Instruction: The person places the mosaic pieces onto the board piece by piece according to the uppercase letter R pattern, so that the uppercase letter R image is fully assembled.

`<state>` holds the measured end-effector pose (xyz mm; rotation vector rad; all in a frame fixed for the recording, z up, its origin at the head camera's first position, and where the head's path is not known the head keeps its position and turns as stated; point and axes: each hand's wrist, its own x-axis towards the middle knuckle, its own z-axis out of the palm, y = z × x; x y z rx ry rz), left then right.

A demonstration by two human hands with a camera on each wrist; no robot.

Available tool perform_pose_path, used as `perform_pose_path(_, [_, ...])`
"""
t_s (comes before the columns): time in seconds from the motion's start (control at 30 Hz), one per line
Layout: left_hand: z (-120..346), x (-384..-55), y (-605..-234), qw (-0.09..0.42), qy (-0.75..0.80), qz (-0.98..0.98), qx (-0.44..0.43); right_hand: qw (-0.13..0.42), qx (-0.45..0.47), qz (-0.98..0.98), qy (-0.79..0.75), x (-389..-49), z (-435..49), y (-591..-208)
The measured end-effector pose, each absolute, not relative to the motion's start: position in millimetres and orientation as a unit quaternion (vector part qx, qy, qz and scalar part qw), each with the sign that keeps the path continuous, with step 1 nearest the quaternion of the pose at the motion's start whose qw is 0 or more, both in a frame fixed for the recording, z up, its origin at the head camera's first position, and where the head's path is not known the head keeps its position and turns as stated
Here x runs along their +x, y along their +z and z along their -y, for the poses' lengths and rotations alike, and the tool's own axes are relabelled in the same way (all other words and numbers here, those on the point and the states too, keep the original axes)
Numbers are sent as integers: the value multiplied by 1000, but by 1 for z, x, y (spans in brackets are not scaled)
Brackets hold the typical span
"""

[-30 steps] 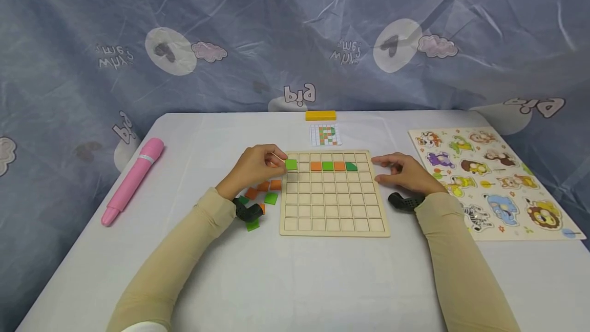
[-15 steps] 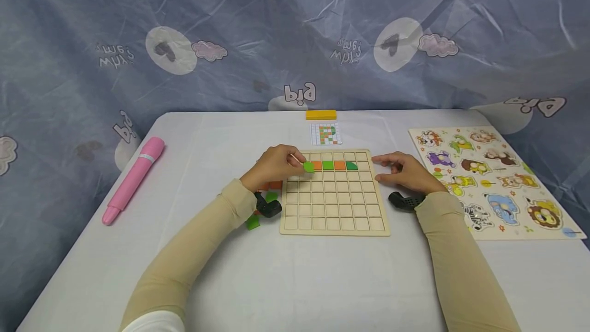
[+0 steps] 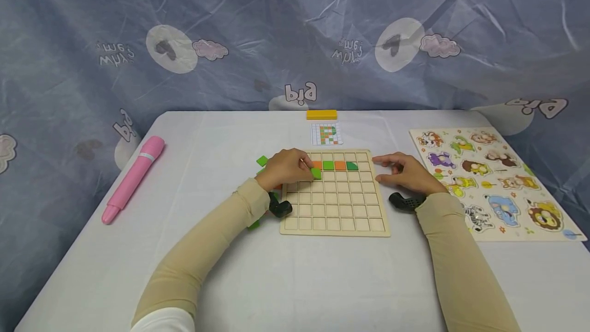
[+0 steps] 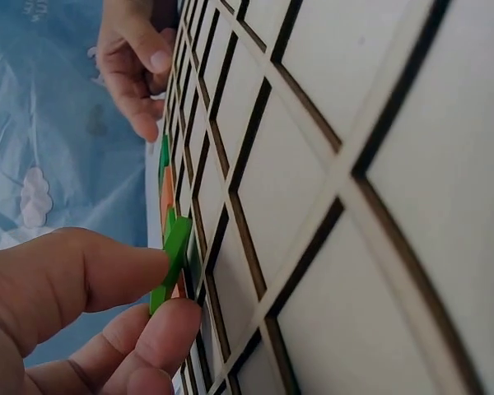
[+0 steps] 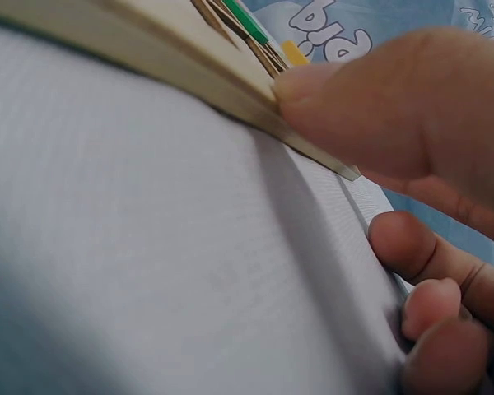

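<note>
A light wooden grid board [image 3: 342, 212] lies on the white table. Its second row from the far edge carries orange, light green and orange square tiles, then a dark green tile [image 3: 352, 166] with a rounded corner. My left hand [image 3: 287, 170] pinches a light green square tile [image 4: 173, 257] between thumb and fingertips, tilted, just over the cells in front of that row. At the board's right edge rests my right hand [image 3: 408, 173]; its thumb [image 4: 152, 51] and forefinger touch the edge, and the right wrist view shows the other fingers bent loosely.
Loose green tiles [image 3: 262, 161] and orange ones lie left of the board, partly hidden by my left arm. Behind the board are a card with a coloured letter pattern [image 3: 328, 135] and a yellow block [image 3: 321, 115]. An animal puzzle [image 3: 495, 183] lies right, a pink stick [image 3: 133, 178] left.
My left hand has carried the green tile rightward from the board's left edge, then slightly nearer, below the row of tiles. The right hand has stayed at the right edge.
</note>
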<state>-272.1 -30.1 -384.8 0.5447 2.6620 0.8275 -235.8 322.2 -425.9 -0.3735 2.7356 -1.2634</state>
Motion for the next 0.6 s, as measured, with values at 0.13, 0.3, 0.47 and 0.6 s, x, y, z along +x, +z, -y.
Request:
perform_pose_path(0.13, [28, -273, -386, 149, 279, -929, 193, 51, -129, -898, -418, -236, -322, -426])
perform_pose_path(0.3, [28, -273, -388, 149, 279, -928, 197, 53, -123, -899, -416, -235, -322, -425])
perform_pose_path(0.47, [28, -272, -391, 145, 281, -928, 196, 54, -121, -901, -413, -236, -323, -426])
perform_pose_path(0.6, [27, -270, -391, 144, 279, -929, 196, 52, -123, -901, -413, -237, -324, -427])
